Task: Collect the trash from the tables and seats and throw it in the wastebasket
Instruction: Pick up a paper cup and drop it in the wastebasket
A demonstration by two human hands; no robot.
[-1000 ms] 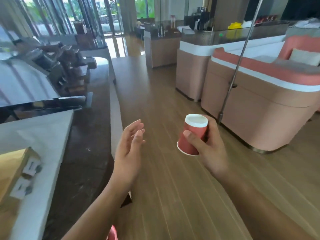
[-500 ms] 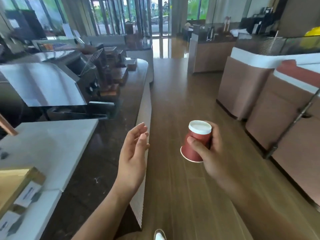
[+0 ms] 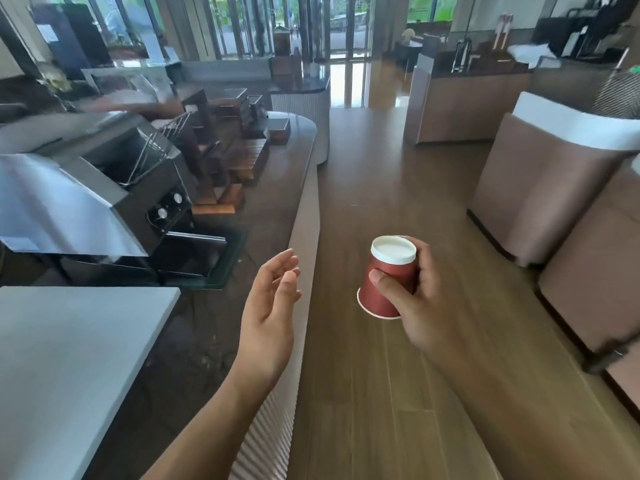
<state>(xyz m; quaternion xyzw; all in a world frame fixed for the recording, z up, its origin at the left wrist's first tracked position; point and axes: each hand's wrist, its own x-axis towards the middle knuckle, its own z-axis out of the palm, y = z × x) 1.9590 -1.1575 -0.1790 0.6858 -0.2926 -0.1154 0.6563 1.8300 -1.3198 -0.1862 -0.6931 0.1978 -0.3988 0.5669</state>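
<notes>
Wood floor (image 3: 381, 185) of some lobby café runs ahead of us. The red paper cup (image 3: 388, 282) is up in the air over it, with our right hand (image 3: 422, 306) wrapped round its side, thumb in front. It looks upside down, white narrow end up and wider rim down, no dents showing. Our left hand (image 3: 270, 306) is spread and empty over the dark desk (image 3: 270, 209) edge. Since a second ago our view swung left, so the conveyor toaster (image 3: 114, 188) is now in full view, and the grip hasn't changed. No wastebasket in sight, so we're probably mid-carry.
</notes>
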